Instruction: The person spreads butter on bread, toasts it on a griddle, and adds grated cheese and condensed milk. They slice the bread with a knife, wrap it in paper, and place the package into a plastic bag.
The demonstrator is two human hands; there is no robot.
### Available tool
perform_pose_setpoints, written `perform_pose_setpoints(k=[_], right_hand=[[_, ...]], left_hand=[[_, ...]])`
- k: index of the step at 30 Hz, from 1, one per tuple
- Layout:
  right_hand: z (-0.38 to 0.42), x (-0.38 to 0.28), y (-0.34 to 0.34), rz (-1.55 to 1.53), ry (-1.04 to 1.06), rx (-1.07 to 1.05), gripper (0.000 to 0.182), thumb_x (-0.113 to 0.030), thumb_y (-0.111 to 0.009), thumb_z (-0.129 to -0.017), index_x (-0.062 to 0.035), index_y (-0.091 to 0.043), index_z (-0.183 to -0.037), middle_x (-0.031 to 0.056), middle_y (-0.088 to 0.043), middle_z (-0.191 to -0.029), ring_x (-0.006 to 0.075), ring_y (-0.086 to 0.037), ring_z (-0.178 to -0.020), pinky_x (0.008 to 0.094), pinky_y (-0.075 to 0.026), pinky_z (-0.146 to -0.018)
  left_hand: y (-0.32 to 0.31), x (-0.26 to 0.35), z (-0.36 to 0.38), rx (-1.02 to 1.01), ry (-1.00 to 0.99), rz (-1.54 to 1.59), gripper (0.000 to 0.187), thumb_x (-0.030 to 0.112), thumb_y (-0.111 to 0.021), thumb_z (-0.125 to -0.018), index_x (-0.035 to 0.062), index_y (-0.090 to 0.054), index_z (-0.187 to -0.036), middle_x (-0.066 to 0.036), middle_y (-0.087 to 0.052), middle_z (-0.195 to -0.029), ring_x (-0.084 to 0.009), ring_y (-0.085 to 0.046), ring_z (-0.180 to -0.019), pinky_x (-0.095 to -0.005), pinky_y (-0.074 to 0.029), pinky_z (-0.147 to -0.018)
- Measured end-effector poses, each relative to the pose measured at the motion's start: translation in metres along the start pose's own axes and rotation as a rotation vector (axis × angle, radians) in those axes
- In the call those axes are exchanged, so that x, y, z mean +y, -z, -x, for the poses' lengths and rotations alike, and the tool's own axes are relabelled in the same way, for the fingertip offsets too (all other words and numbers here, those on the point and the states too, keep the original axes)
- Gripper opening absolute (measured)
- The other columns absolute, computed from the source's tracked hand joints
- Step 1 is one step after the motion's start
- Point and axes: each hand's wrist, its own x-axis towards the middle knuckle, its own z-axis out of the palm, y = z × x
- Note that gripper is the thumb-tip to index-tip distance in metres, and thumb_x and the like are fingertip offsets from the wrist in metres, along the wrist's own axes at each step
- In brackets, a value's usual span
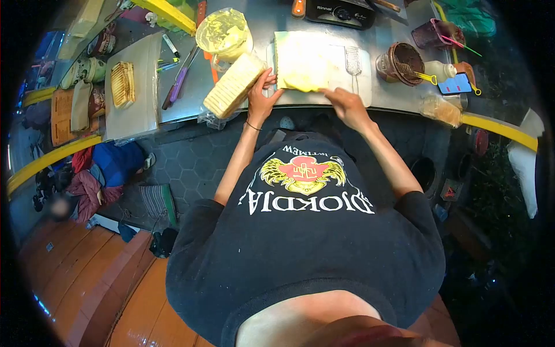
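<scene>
Pale slices of bread (300, 61) lie on a white board, with a yellow spread over them that is washed out by glare. My left hand (263, 92) has its fingers apart, thumb at the bread's near left corner and the other fingers beside a sliced loaf (234, 85) that leans to the left. At the near right corner, my right hand (348, 108) is closed on a thin, yellow-smeared spreading tool (312, 89); its handle is hidden in the fingers. Behind the loaf stands a clear tub (224, 34) smeared with yellow spread.
A brown tub (400, 63) with a yellow-handled tool stands right of the white board (363, 87). At left are a purple-handled knife (180, 80) and toasted bread (122, 85) on paper. A black stove (340, 11) sits behind. Yellow rails (500, 132) edge the counter; a person (95, 185) sits lower left.
</scene>
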Motion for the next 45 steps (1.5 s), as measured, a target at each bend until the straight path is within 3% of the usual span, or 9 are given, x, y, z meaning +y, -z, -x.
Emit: perform_pose_setpoints(k=[10,13,16,19,24,26,36,38,45], right_hand=[[-0.009,0.006,-0.010,-0.265,-0.060,-0.161,0.026,-0.008,-0.058,-0.094,-0.0016,-0.066,-0.118,0.0191,-0.071,-0.102,0.0239,-0.070,-0.090,0.0323,-0.051,-0.081],[-0.040,0.003,0.024,-0.308,-0.557,-0.270,0.032,-0.021,-0.056,-0.099,0.0040,-0.065,-0.117,0.0104,-0.073,-0.097,0.0144,-0.066,-0.086,0.0323,-0.051,-0.077],[-0.091,0.028,-0.001,-0.356,-0.176,0.181,0.031,-0.021,-0.056,-0.098,0.0019,-0.066,-0.116,0.0089,-0.074,-0.087,0.0174,-0.064,-0.071,0.0360,-0.050,-0.067],[-0.102,0.026,-0.007,0.273,0.019,-0.133,0.029,-0.019,-0.057,-0.097,0.0006,-0.067,-0.116,0.0153,-0.073,-0.092,0.0205,-0.069,-0.083,0.0322,-0.052,-0.077],[-0.111,0.045,-0.007,-0.170,0.039,0.103,0.026,-0.019,-0.056,-0.097,0.0010,-0.070,-0.106,0.0146,-0.071,-0.079,0.0198,-0.066,-0.068,0.0347,-0.053,-0.066],[-0.127,0.066,-0.007,-0.470,-0.581,-0.020,0.028,-0.023,-0.057,-0.096,0.0008,-0.072,-0.099,0.0102,-0.065,-0.068,0.0150,-0.057,-0.051,0.0329,-0.047,-0.049],[-0.133,-0.082,0.034,-0.532,-0.262,0.018,0.027,-0.024,-0.059,-0.096,-0.0001,-0.069,-0.103,-0.0028,-0.052,-0.063,0.0054,-0.047,-0.055,0.0249,-0.043,-0.046],[-0.179,-0.075,-0.007,-0.340,0.197,0.145,0.030,-0.024,-0.059,-0.095,0.0025,-0.067,-0.107,0.0062,-0.065,-0.072,0.0131,-0.060,-0.065,0.0297,-0.050,-0.060],[-0.162,-0.066,0.016,-0.416,-0.135,-0.003,0.040,-0.030,-0.059,-0.094,-0.0025,-0.061,-0.124,0.0164,-0.070,-0.094,0.0200,-0.068,-0.082,0.0339,-0.055,-0.073]], left_hand=[[0.004,-0.005,-0.002,-0.018,0.002,0.027,0.070,0.008,-0.077,-0.075,0.0069,-0.049,-0.139,-0.011,-0.068,-0.117,-0.0195,-0.067,-0.102,-0.0314,-0.050,-0.085],[0.004,-0.004,0.002,-0.008,0.013,0.004,0.070,0.010,-0.078,-0.075,0.0070,-0.049,-0.139,-0.011,-0.068,-0.117,-0.0193,-0.067,-0.102,-0.0317,-0.050,-0.084],[0.002,-0.002,-0.005,-0.006,0.002,-0.001,0.071,0.010,-0.079,-0.075,0.0074,-0.049,-0.139,-0.011,-0.068,-0.116,-0.0194,-0.067,-0.101,-0.0318,-0.050,-0.084],[0.004,-0.001,0.004,-0.012,0.012,-0.005,0.071,0.011,-0.079,-0.075,0.0078,-0.049,-0.139,-0.011,-0.068,-0.116,-0.0195,-0.067,-0.100,-0.0319,-0.050,-0.083],[0.000,-0.002,0.000,0.014,0.000,-0.003,0.071,0.009,-0.079,-0.075,0.0062,-0.048,-0.139,-0.011,-0.069,-0.116,-0.0183,-0.067,-0.100,-0.0309,-0.050,-0.084],[-0.003,0.002,-0.002,0.008,0.011,0.000,0.070,0.009,-0.078,-0.075,0.0063,-0.048,-0.139,-0.011,-0.068,-0.115,-0.0195,-0.067,-0.100,-0.0321,-0.050,-0.084],[-0.012,0.022,0.000,0.009,0.032,0.025,0.071,0.021,-0.072,-0.086,-0.0084,-0.037,-0.140,-0.025,-0.060,-0.124,-0.0332,-0.058,-0.118,-0.0393,-0.046,-0.097],[-0.030,-0.007,-0.010,0.075,0.174,0.057,0.063,0.019,-0.068,-0.090,-0.0041,-0.037,-0.140,-0.020,-0.062,-0.119,-0.0259,-0.061,-0.109,-0.0336,-0.048,-0.093],[-0.042,0.007,-0.041,0.131,0.384,0.238,0.049,0.034,-0.050,-0.100,-0.0092,-0.049,-0.122,-0.010,-0.062,-0.084,-0.0183,-0.058,-0.070,-0.0319,-0.048,-0.066]])
